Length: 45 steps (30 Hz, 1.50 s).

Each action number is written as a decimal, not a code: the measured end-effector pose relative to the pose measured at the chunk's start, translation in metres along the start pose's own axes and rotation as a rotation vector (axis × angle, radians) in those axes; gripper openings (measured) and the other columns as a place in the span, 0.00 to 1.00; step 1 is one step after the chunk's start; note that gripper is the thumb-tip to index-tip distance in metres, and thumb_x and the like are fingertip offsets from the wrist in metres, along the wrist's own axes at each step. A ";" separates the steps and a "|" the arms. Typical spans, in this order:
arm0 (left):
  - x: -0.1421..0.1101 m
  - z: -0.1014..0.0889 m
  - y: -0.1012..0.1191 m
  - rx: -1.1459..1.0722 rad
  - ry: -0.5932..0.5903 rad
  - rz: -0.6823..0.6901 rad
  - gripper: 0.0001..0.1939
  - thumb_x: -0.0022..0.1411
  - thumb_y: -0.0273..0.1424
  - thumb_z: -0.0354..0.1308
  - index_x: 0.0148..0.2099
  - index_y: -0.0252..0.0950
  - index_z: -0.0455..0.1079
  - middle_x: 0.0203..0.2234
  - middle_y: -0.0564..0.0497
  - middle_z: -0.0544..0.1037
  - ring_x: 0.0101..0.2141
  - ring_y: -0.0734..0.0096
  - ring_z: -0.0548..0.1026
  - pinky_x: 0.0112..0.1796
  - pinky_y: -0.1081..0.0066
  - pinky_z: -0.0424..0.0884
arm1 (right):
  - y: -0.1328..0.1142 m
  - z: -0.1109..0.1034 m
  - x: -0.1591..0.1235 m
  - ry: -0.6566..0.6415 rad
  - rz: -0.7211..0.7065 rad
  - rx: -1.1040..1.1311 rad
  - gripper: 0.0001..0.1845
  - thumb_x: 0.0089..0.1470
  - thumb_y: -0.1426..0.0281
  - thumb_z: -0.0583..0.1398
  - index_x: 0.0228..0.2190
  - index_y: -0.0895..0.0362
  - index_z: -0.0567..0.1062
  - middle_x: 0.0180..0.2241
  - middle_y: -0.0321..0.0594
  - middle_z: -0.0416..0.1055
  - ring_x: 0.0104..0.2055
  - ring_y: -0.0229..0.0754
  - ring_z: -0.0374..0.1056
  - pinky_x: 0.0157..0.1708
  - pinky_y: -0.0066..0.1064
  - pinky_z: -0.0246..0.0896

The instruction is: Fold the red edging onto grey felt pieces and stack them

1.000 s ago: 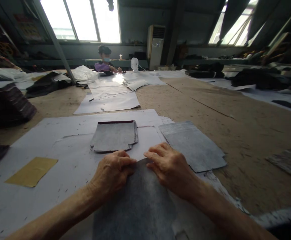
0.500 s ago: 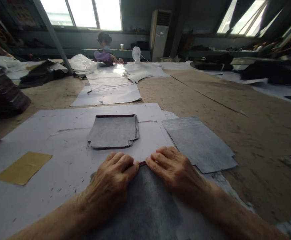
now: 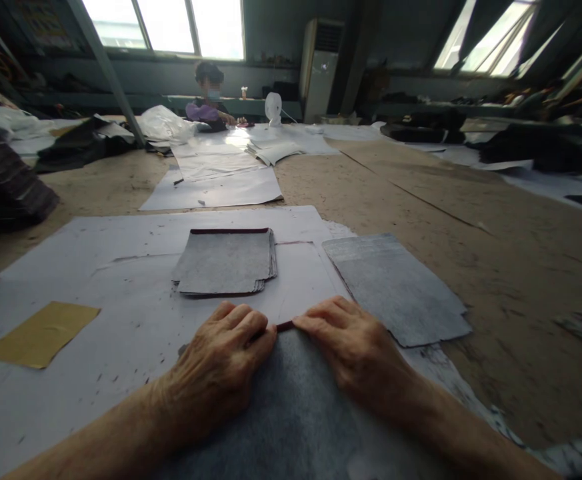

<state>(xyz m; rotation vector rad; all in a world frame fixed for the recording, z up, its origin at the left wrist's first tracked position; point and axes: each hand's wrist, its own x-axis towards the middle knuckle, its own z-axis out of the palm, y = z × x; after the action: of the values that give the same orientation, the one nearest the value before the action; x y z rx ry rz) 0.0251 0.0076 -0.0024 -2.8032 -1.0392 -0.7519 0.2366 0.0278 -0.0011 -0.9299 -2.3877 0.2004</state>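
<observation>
A grey-backed sheet [image 3: 295,407], which looks like a leather or leatherette panel, lies in front of me with a narrow dark red strip folded over along its far edge. My left hand [image 3: 225,360] is closed on the left part of that fold, thumb and curled fingers pressing it. On the right part, my right hand [image 3: 355,347] pinches the same fold with its fingers together. A short stretch of red shows between the two hands. Just beyond lies a stack of similar grey panels [image 3: 225,261], the top one with a red folded edge. More grey panels [image 3: 395,287] lie to the right.
White paper [image 3: 135,320] covers the brown table [image 3: 495,280] under the work. A tan rectangle [image 3: 43,333] lies at left, a dark stack [image 3: 8,180] behind it. Across the table sit a co-worker [image 3: 208,100] and a white fan [image 3: 273,109]. A slanted pole [image 3: 111,77] rises at left.
The sheet's far edge has been folded over toward me, showing its red side. Both hands went from pinching the edge to pressing the fold. The view has tilted down slightly.
</observation>
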 end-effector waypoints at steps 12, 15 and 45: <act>0.000 0.001 0.002 0.004 0.020 -0.019 0.13 0.57 0.18 0.43 0.35 0.30 0.69 0.27 0.47 0.68 0.29 0.67 0.64 0.32 0.63 0.63 | -0.032 0.017 0.012 0.092 -0.025 -0.130 0.14 0.51 0.81 0.49 0.32 0.63 0.73 0.29 0.45 0.68 0.34 0.44 0.60 0.35 0.37 0.61; 0.000 0.000 0.000 -0.021 0.039 -0.011 0.13 0.58 0.18 0.43 0.36 0.30 0.69 0.27 0.47 0.69 0.29 0.67 0.64 0.32 0.63 0.63 | -0.036 0.025 0.009 0.039 -0.048 -0.212 0.13 0.52 0.81 0.49 0.32 0.64 0.73 0.29 0.45 0.67 0.33 0.45 0.59 0.33 0.37 0.61; -0.029 -0.018 -0.014 -0.030 0.062 0.019 0.14 0.58 0.18 0.40 0.29 0.31 0.66 0.26 0.47 0.68 0.28 0.70 0.63 0.31 0.66 0.63 | -0.063 0.042 0.032 0.033 -0.157 -0.242 0.16 0.50 0.83 0.47 0.31 0.65 0.73 0.27 0.45 0.67 0.30 0.44 0.60 0.29 0.35 0.62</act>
<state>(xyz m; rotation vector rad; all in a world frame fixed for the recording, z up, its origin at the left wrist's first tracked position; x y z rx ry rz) -0.0096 -0.0029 -0.0012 -2.7903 -0.9986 -0.8536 0.1577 0.0044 -0.0003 -0.8378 -2.4772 -0.1658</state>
